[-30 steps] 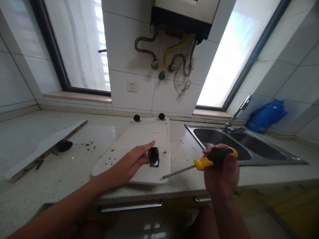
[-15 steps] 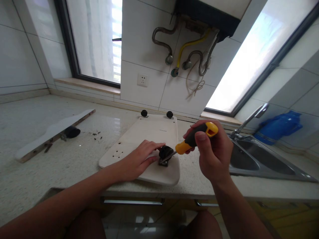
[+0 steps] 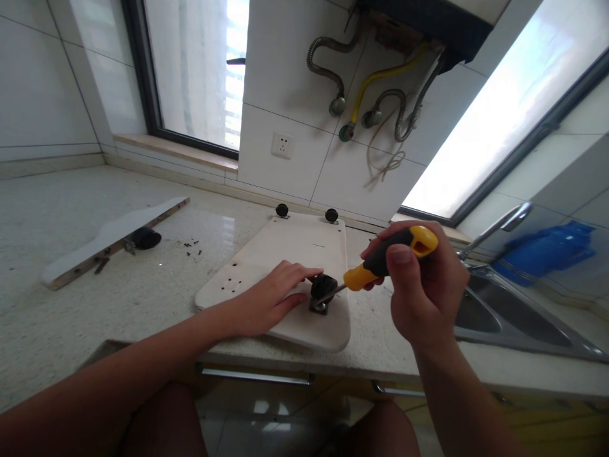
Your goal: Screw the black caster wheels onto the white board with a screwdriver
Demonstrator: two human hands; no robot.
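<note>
A white board [image 3: 285,247] with rounded corners lies on the countertop, casters on its upper face. At its near right corner is a black caster [image 3: 324,287] with a metal mounting plate. My left hand [image 3: 273,298] rests on the board, its thumb and fingers closed about the left side of this caster. My right hand [image 3: 423,292] is wrapped around the handle of a yellow and black screwdriver [image 3: 378,261]. The shaft slants down left to the caster's plate; the tip's exact seat is too small to make out. Two more casters, a left one [image 3: 282,210] and a right one [image 3: 332,216], stand at the far edge.
To the left lies a white shaped panel [image 3: 117,238] with a loose black caster [image 3: 146,238] beside it. Several small dark screws [image 3: 193,246] are scattered nearby. A steel sink [image 3: 528,311] with a faucet [image 3: 516,217] and a blue jug [image 3: 547,251] are on the right.
The whole view has shifted slightly with my head. Both hands keep their holds, and the screwdriver still points at the same caster's plate.
</note>
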